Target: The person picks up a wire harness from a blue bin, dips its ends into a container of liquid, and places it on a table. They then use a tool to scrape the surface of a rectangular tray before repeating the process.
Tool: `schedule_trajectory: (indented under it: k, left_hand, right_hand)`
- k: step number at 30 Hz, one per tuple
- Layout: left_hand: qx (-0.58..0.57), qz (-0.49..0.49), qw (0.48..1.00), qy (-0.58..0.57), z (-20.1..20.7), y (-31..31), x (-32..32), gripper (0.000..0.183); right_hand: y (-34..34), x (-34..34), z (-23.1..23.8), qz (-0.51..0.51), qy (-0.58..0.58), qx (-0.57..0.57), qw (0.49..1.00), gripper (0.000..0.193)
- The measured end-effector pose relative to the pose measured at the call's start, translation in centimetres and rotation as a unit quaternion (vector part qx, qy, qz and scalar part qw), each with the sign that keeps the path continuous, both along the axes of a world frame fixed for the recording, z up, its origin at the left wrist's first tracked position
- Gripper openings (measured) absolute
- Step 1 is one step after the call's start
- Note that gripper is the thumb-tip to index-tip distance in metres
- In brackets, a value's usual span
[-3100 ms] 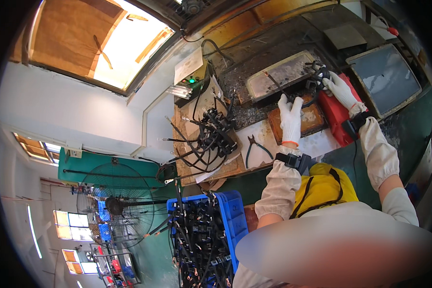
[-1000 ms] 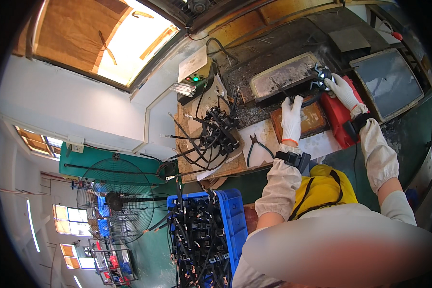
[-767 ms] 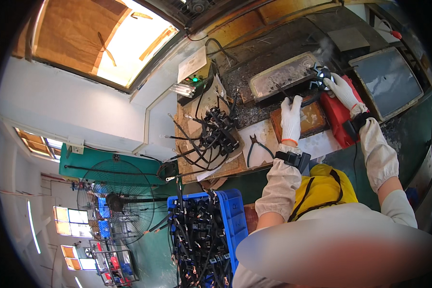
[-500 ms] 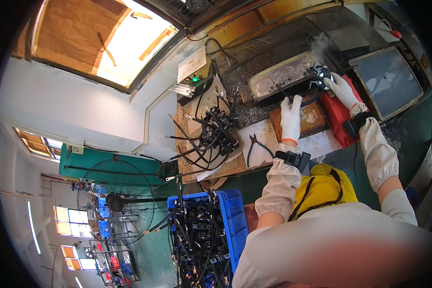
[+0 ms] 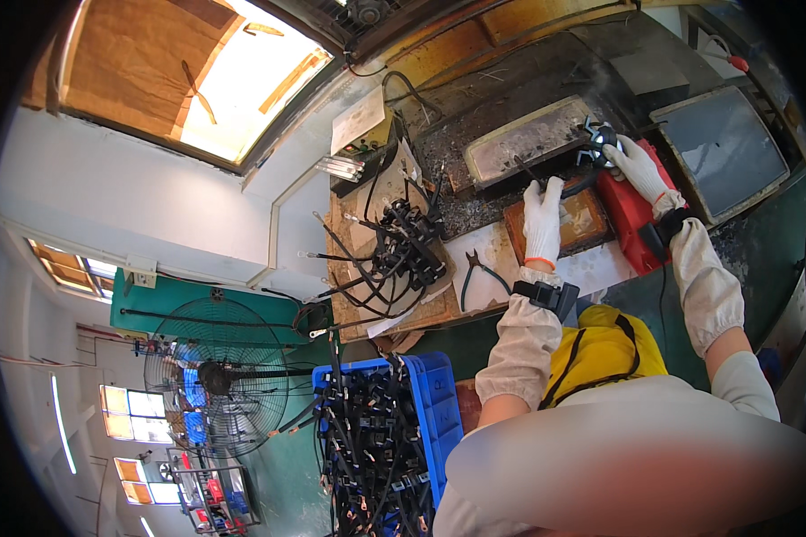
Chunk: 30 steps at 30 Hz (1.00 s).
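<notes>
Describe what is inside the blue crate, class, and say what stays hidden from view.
Inside the blue crate is a tangled heap of black cables, some with copper-coloured end lugs. The heap covers the crate's bottom and whatever lies deeper, so neither can be seen.

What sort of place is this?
Probably a factory workshop: there is a grimy workbench with a heap of black cables, a blue crate packed with more, and a large caged fan.

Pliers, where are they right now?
In the head view, the open pliers lie near the front edge of the workbench, left of the gloved left hand, between the heap of black cables and the brown tray.
</notes>
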State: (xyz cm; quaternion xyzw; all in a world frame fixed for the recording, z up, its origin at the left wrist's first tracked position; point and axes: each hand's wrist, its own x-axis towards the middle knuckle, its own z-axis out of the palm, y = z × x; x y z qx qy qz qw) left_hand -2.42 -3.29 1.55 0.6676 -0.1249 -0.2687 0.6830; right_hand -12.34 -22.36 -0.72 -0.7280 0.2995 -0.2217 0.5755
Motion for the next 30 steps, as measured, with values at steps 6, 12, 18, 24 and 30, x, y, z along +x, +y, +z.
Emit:
schedule_trajectory:
  k: [6, 12, 18, 24, 30]
  left_hand:
    - [-0.003, -0.011, 1.000, 0.027, 0.8, 0.1, -0.7, 0.067]
    - [-0.012, -0.009, 1.000, 0.024, 0.3, 0.0, -0.4, 0.053]
    - [-0.010, -0.007, 1.000, 0.015, 0.4, 0.0, -0.4, 0.049]
    - [-0.013, 0.010, 1.000, -0.013, -1.3, -0.2, 0.3, 0.050]
    - [-0.014, -0.003, 1.000, 0.026, -0.3, -0.2, -0.4, 0.058]
  right_hand:
    - [-0.1, -0.3, -0.1, -0.002, -0.002, 0.006, 1.000, 0.044]
    - [-0.1, -0.1, -0.2, 0.000, -0.005, 0.011, 1.000, 0.044]
    - [-0.2, 0.0, -0.3, 0.001, -0.002, 0.007, 1.000, 0.045]
    - [-0.2, 0.0, -0.3, 0.009, -0.014, 0.021, 1.000, 0.046]
    - [-0.4, -0.3, -0.6, 0.005, -0.013, 0.022, 1.000, 0.046]
